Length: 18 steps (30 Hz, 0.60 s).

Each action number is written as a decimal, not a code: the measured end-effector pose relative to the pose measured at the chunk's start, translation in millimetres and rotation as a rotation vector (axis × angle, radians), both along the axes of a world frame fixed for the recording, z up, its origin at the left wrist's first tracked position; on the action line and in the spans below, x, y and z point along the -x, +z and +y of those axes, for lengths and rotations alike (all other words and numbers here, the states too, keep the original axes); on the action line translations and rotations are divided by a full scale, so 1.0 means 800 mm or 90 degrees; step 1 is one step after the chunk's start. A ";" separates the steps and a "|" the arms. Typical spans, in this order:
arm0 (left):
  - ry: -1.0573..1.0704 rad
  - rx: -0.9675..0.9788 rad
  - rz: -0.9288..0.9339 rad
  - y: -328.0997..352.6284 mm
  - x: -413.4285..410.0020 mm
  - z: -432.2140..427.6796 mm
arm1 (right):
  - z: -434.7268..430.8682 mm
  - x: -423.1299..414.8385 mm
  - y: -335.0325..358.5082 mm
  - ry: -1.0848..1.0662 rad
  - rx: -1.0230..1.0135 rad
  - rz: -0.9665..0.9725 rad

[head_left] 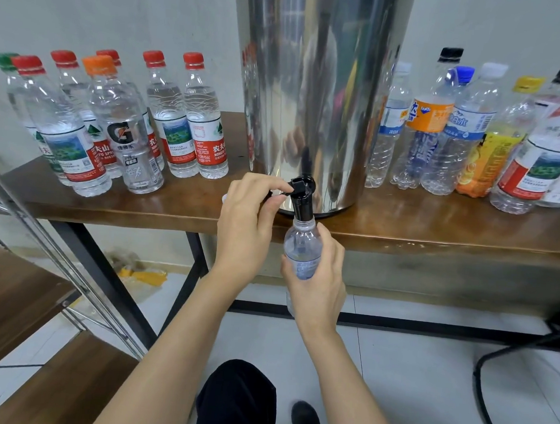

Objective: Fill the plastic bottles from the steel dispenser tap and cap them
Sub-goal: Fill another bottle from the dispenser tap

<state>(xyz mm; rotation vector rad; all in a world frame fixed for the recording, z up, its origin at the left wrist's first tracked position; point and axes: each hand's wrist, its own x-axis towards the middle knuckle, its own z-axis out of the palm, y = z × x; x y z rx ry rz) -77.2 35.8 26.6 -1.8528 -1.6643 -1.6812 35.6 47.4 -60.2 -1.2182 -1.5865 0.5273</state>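
Observation:
A tall steel dispenser (pixel 314 84) stands on a wooden shelf (pixel 433 226). Its black tap (pixel 300 196) juts over the shelf's front edge. My left hand (pixel 249 223) pinches the tap's black lever with thumb and index finger. My right hand (pixel 317 278) grips a clear uncapped plastic bottle (pixel 301 245), held upright with its mouth directly under the tap spout. Water stands high in the bottle's neck. A small white thing, maybe a cap, peeks out on the shelf behind my left hand.
Capped, filled bottles (pixel 121 122) stand on the shelf left of the dispenser. Capped empty-looking bottles (pixel 454 133) with mixed labels crowd its right side. A metal-framed wooden rack (pixel 25 289) is at lower left, a black stand leg (pixel 524 351) at lower right, tiled floor below.

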 end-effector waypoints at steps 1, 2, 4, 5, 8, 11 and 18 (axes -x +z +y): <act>0.001 -0.002 0.007 -0.001 -0.003 0.000 | 0.000 0.001 -0.001 -0.006 -0.005 0.000; 0.002 -0.006 0.012 -0.002 -0.005 -0.001 | 0.000 0.001 -0.001 -0.009 -0.009 0.001; -0.009 -0.004 -0.027 -0.003 -0.009 -0.002 | 0.000 0.001 -0.002 -0.004 -0.005 0.006; -0.022 0.002 -0.066 -0.003 -0.009 -0.003 | 0.000 0.000 -0.002 0.001 -0.001 0.010; -0.021 0.003 -0.089 -0.003 -0.008 -0.002 | -0.001 -0.002 -0.002 0.018 0.007 0.015; 0.012 -0.002 -0.060 -0.009 -0.008 0.000 | -0.003 -0.006 -0.001 0.041 0.031 0.035; -0.025 -0.019 -0.135 -0.012 -0.012 0.001 | -0.005 -0.015 0.008 0.053 0.060 0.023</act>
